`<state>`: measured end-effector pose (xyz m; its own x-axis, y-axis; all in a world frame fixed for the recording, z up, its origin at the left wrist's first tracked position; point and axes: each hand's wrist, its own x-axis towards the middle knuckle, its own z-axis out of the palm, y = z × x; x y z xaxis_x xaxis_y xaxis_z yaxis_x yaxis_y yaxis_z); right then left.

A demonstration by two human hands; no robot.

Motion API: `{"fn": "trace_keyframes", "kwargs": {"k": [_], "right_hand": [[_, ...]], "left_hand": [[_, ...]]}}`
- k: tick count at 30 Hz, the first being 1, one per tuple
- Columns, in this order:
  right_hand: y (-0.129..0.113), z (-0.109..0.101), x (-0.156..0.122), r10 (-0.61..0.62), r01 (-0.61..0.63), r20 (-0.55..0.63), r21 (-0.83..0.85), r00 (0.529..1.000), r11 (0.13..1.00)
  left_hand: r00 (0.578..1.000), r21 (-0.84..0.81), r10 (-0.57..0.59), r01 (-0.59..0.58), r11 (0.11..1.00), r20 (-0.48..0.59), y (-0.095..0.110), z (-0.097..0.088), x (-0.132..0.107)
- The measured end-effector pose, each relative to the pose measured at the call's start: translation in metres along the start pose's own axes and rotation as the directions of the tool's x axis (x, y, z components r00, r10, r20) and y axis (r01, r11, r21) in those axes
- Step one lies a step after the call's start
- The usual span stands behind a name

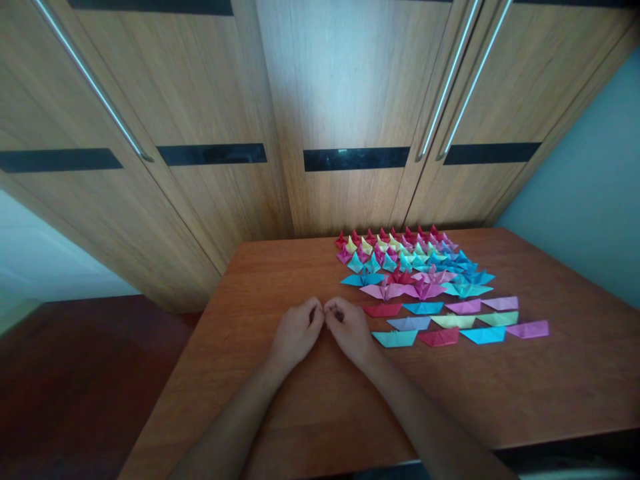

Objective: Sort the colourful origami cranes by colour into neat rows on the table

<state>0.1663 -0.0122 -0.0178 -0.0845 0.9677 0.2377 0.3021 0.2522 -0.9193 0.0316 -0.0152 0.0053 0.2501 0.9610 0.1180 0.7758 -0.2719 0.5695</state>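
My left hand (296, 331) and my right hand (350, 328) rest on the wooden table (260, 280), curled, with their fingertips meeting at the middle. The fingers are closed together and I cannot make out anything between them. Just right of my right hand lie rows of flat folded paper boats (453, 321) in pink, blue, green and red. Behind these stand several rows of folded paper figures (407, 263) in red, yellow, pink and blue, reaching toward the table's far edge.
A wooden wardrobe (350, 100) with long metal handles and dark bands stands right behind the table. A blue-grey wall (590, 180) is at the right. Dark red floor (75, 373) lies to the left of the table.
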Motion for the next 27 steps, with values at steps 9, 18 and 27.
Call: {"fn": "trace_keyframes", "kwargs": {"k": [9, 18, 27], "right_hand": [[-0.0008, 0.0004, -0.0004, -0.013, 0.013, 0.001, 0.004, 1.0, 1.0], [0.0031, 0.0019, 0.0003, -0.011, 0.011, 0.0, -0.017, 1.0, 1.0], [0.0008, 0.0011, -0.0009, -0.014, 0.014, -0.009, -0.025, 1.0, 1.0]], "left_hand": [[1.0, -0.012, -0.008, 0.008, 1.0, -0.007, 0.001, -0.0005, -0.0017], [1.0, -0.016, -0.008, 0.007, 1.0, -0.019, -0.0016, 0.0028, -0.0029], [0.999, -0.02, 0.007, -0.008, 1.0, -0.034, -0.0012, 0.0033, -0.0048]]}}
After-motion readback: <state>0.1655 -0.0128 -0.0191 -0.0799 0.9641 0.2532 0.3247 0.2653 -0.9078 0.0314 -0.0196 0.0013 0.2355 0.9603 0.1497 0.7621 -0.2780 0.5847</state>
